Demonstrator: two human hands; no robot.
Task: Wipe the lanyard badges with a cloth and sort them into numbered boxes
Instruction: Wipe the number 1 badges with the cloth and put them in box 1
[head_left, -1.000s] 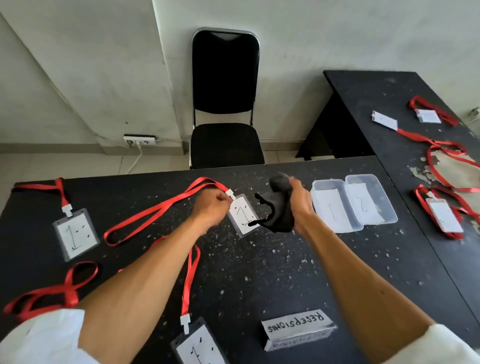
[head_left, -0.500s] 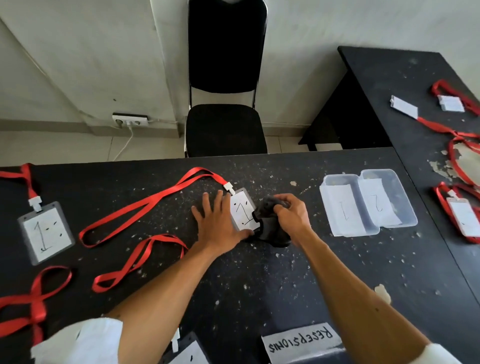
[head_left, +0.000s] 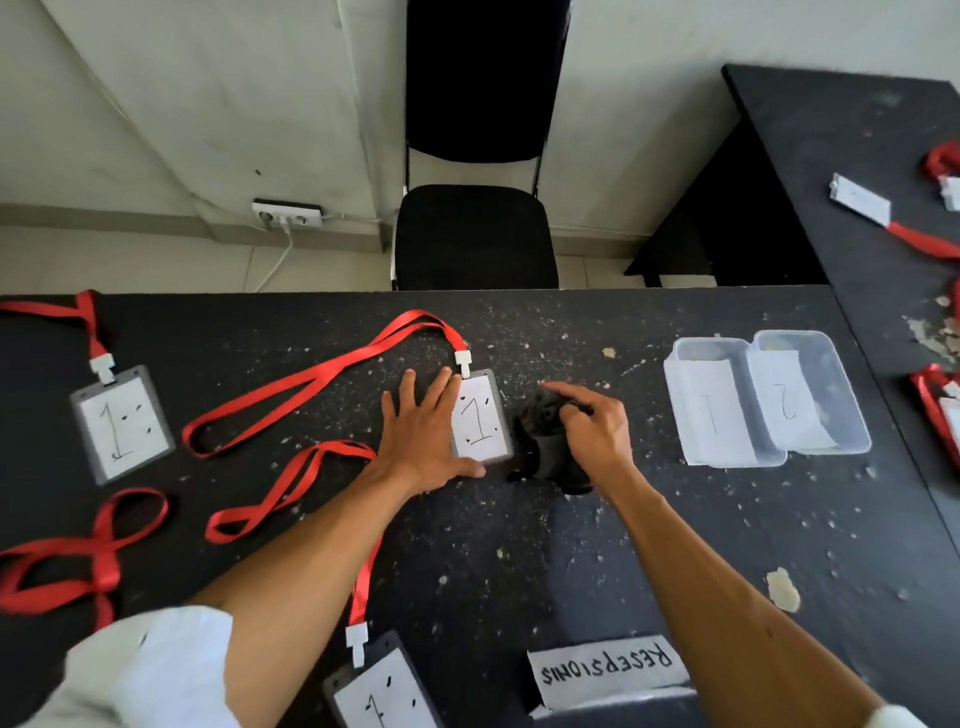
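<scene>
A grey badge (head_left: 480, 418) marked 1 lies flat on the black table (head_left: 519, 545), its red lanyard (head_left: 317, 384) looping off to the left. My left hand (head_left: 421, 441) lies flat with spread fingers, pressing the badge's left edge. Just right of the badge, my right hand (head_left: 597, 431) grips a crumpled black cloth (head_left: 545, 441) that touches the table. Two clear boxes stand to the right, one labelled 1 (head_left: 711, 410) and one labelled 2 (head_left: 800, 400).
Another badge marked 1 (head_left: 122, 423) lies at the far left and a third (head_left: 382, 691) at the near edge, each on a red lanyard. A paper sign (head_left: 608, 670) stands near me. More badges (head_left: 860, 200) lie on the side table at right. A black chair (head_left: 475, 228) faces the table.
The badge went from being held up in my left hand to lying flat under my spread fingers. My right hand brought the cloth down beside it. The view tilted downward.
</scene>
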